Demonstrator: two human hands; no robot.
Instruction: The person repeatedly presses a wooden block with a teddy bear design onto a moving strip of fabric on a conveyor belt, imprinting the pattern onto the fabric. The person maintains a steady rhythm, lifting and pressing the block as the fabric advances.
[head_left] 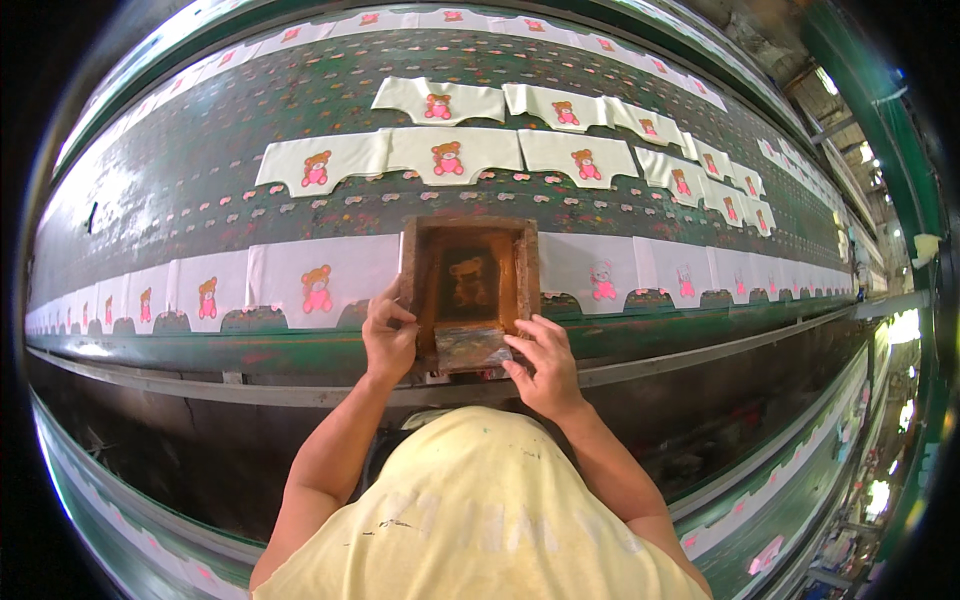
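A wooden-framed printing screen [468, 228] with an amber-brown bear stencil [468, 280] sits over the row of white cut fabric pieces at the long table's near edge. A flat smeared squeegee [465, 345] lies across the screen's lower end. My left hand [392, 335] has its fingers closed on the frame's lower left side. My right hand [540, 358] grips the squeegee's right end and frame corner with bent fingers. Left of the screen, pieces carry brown-and-pink bears [316, 288]; to its right, the bears show mostly pink outlines [603, 280].
On the green-black table [200, 120], further rows of printed white pieces [445, 160] lie beyond the screen. A metal rail [290, 393] runs along the near edge. Another table with pieces [130, 535] is behind me at lower left. A green beam [880, 130] stands at the right.
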